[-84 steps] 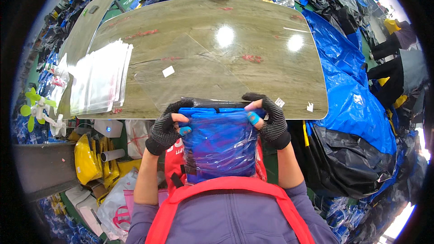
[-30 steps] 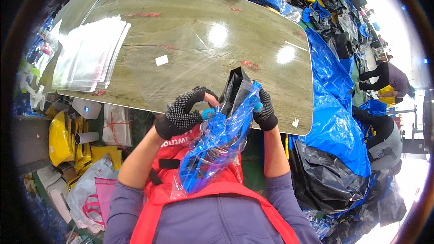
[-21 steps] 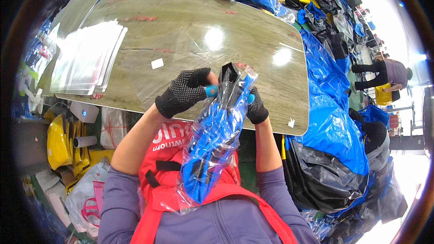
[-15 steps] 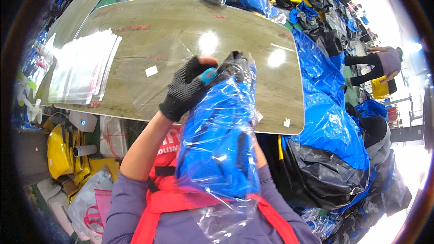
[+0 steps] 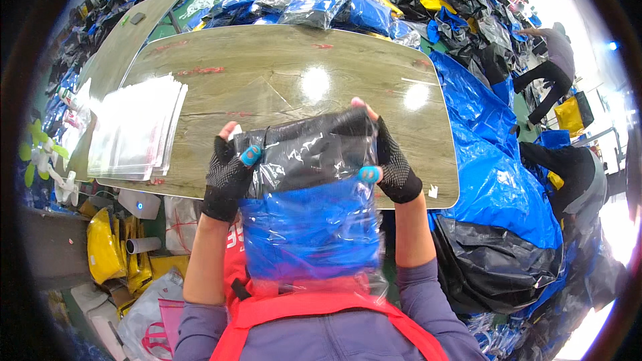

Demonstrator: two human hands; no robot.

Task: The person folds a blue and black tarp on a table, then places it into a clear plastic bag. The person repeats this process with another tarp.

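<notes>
A folded blue-and-black bag (image 5: 309, 217) in a clear plastic sleeve is held up in front of my chest, its black end toward the table. My left hand (image 5: 231, 175), in a black dotted fingerless glove, grips the upper left corner. My right hand (image 5: 394, 164), gloved the same way, has hold of the upper right corner. Both thumbs, with blue coverings, press on the near face; most other fingers are hidden behind the package. Loose clear plastic (image 5: 364, 284) shows at its lower end, smeared by motion.
A wood-grain table (image 5: 214, 103) lies beyond my hands, with a stack of clear plastic sleeves (image 5: 137, 127) at its left. Wrapped blue bags (image 5: 321, 5) are piled behind it. A large blue-and-black heap (image 5: 495, 180) borders its right side. Another person (image 5: 555, 60) stands far right.
The package has swung from an upright, narrow view to lying broad between both hands. My right hand has come into view at its right corner, and my left has shifted left and down.
</notes>
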